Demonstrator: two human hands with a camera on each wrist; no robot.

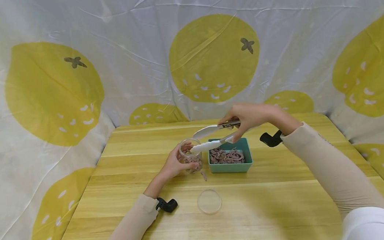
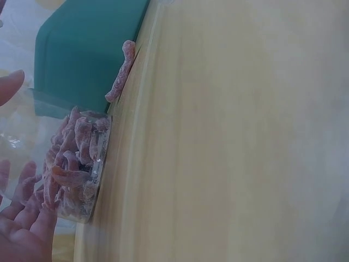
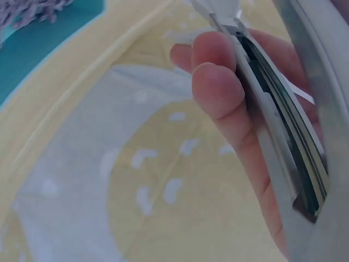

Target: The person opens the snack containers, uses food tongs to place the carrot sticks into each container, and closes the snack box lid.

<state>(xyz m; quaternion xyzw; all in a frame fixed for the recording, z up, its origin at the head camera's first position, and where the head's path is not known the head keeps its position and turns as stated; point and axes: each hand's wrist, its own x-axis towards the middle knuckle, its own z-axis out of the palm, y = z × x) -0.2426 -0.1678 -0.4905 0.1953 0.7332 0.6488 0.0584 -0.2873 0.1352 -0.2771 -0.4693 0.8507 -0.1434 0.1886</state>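
Note:
A clear jar (image 1: 192, 160) holding brownish-pink, powdery strips (image 2: 71, 158) stands on the table. My left hand (image 1: 173, 166) grips it from the left, thumb in front and fingers behind. My right hand (image 1: 252, 116) holds metal tongs with pale tips (image 1: 208, 145) by their handles. The tong arms stand apart, the lower tip over the jar's mouth and the upper one above it; I see nothing between them. Right of the jar is a teal box (image 1: 231, 168) with more strips (image 1: 228, 156) inside. One loose strip (image 1: 204, 176) lies between jar and box.
A round clear lid (image 1: 209, 202) lies on the wooden table (image 1: 266, 203) in front of the jar. Behind the table hangs a pale cloth (image 1: 136, 64) with yellow fruit prints. Black wrist devices (image 1: 166, 205) are worn on both forearms.

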